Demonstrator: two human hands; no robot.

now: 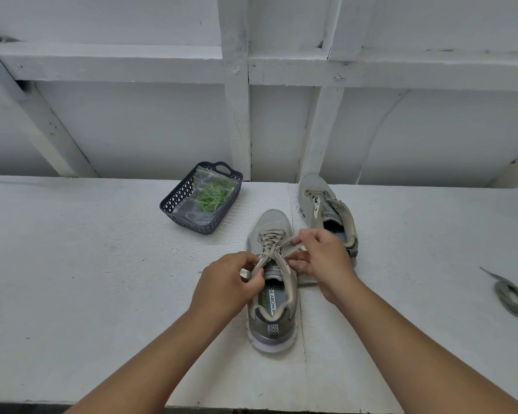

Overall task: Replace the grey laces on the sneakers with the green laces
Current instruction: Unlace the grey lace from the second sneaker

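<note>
While both of my hands work at its lacing, the near sneaker [272, 282] stands upright on the white table [72, 279], toe pointing away from me and heel toward the front edge. Its grey lace [270, 239] is threaded through the eyelets. My left hand [226, 283] pinches one loose end of that lace at the left side of the tongue, fingers curled around it. My right hand [322, 258] pinches the other end, which runs up to it from the crossing at the top eyelets. On the insole I can read "MEMORY FOA", the remainder hidden under the tongue; a green logo beside it is too blurred to make out.

Just beside and behind, to the right, the second sneaker [326, 210] stands with its eyelets bare and its tongue loose. A mark on the tongue is too small to read.

Behind and to the left, well apart from the shoes, a dark lattice basket [174, 201] holds a clear plastic bag [205, 195] with the green laces [213, 194] inside.

Far to the right, near the frame edge, a loose grey lace [513, 297] lies coiled on the table.

The table surface stretches bare on the left of the near sneaker and between the second sneaker and the coiled lace. Its front edge runs close under my forearms, and its back edge meets a white panelled wall [132, 130] just behind the basket and the second sneaker's toe.
</note>
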